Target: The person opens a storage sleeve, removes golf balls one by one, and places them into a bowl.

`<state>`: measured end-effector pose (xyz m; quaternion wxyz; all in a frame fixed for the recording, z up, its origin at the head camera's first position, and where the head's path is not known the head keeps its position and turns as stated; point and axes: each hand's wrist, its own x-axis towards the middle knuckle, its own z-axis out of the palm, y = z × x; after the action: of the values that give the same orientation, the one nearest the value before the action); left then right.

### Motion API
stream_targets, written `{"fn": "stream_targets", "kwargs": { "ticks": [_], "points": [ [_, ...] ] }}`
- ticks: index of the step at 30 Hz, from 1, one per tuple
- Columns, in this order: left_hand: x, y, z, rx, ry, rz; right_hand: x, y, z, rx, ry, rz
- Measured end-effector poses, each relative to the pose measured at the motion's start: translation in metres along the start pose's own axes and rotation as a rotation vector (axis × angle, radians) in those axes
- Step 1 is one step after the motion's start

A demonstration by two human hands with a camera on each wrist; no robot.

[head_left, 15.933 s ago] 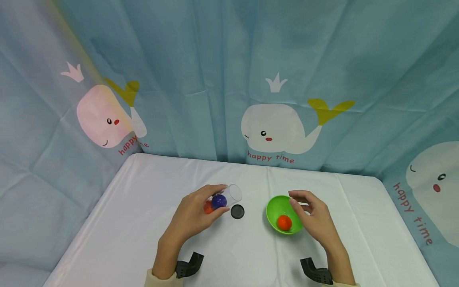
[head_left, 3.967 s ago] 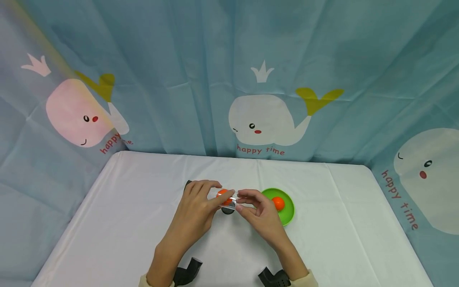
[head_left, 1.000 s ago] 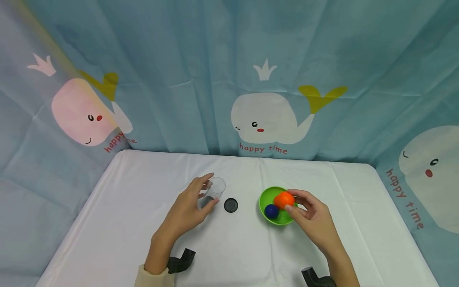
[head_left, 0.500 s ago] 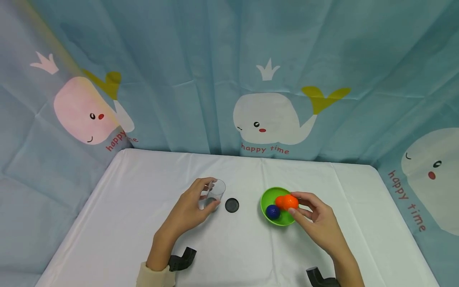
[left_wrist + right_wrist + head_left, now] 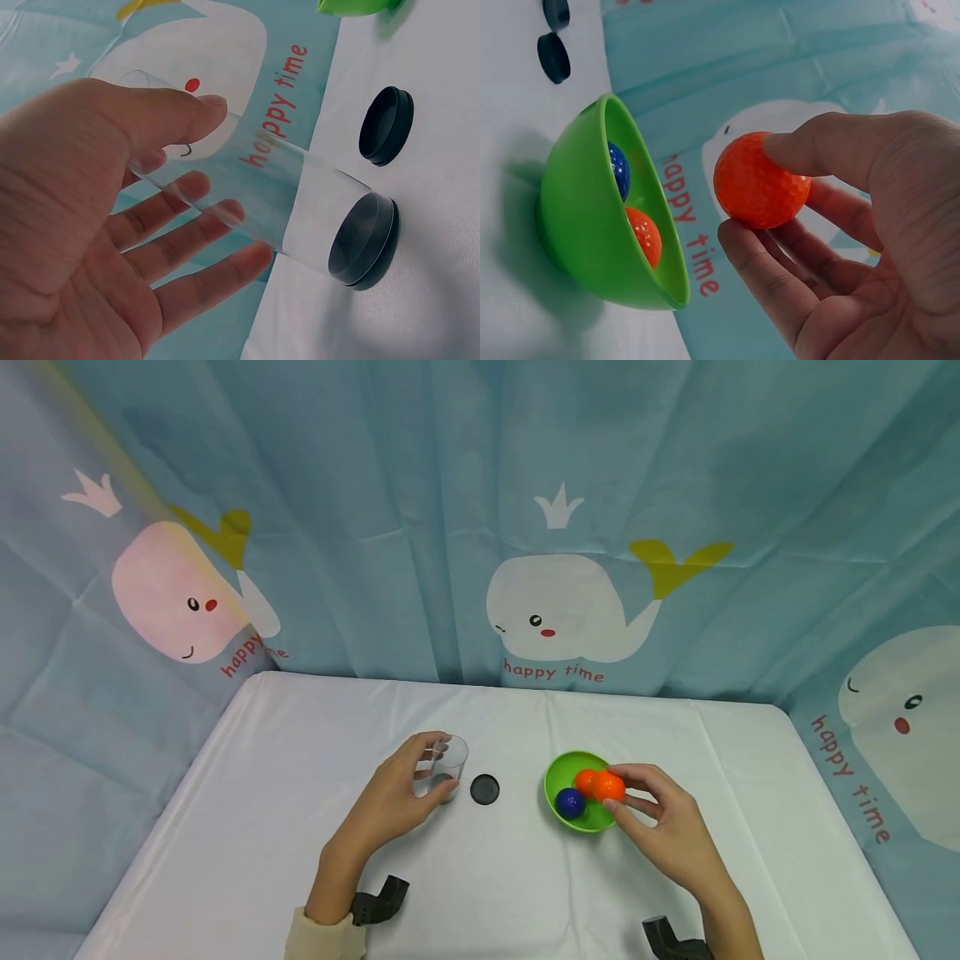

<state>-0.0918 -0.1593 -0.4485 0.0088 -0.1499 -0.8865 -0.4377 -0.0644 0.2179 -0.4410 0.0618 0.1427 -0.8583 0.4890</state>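
My left hand (image 5: 390, 797) holds a clear tube (image 5: 450, 762) with a black base between thumb and fingers. The tube stands upright on the table, open at the top, with no ball in it. In the left wrist view the thumb lies along one side of the tube (image 5: 300, 195) and the fingers along the other. My right hand (image 5: 667, 827) pinches an orange golf ball (image 5: 759, 181) by thumb and fingertips, just over the right rim of a green bowl (image 5: 585, 217). Inside the bowl lie a blue golf ball (image 5: 570, 803) and another orange golf ball (image 5: 645, 236).
A black round cap (image 5: 484, 789) lies on the white tablecloth (image 5: 480, 877) between the tube and the bowl. Behind the table hangs a blue curtain (image 5: 420, 593) printed with whales.
Earlier the tube held an orange and a blue ball, with one orange ball in the bowl. Now the blue ball is in the bowl. Over the last second, the right hand shifts slightly rightward.
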Motion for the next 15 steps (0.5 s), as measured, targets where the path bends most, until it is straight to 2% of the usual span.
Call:
{"fn": "stream_targets", "kwargs": {
  "ticks": [15],
  "points": [
    [0.0005,-0.0032,-0.0028,-0.055,-0.011,-0.037,-0.0003,0.0045,0.0052,-0.086,-0.026,-0.021]
  ]
}}
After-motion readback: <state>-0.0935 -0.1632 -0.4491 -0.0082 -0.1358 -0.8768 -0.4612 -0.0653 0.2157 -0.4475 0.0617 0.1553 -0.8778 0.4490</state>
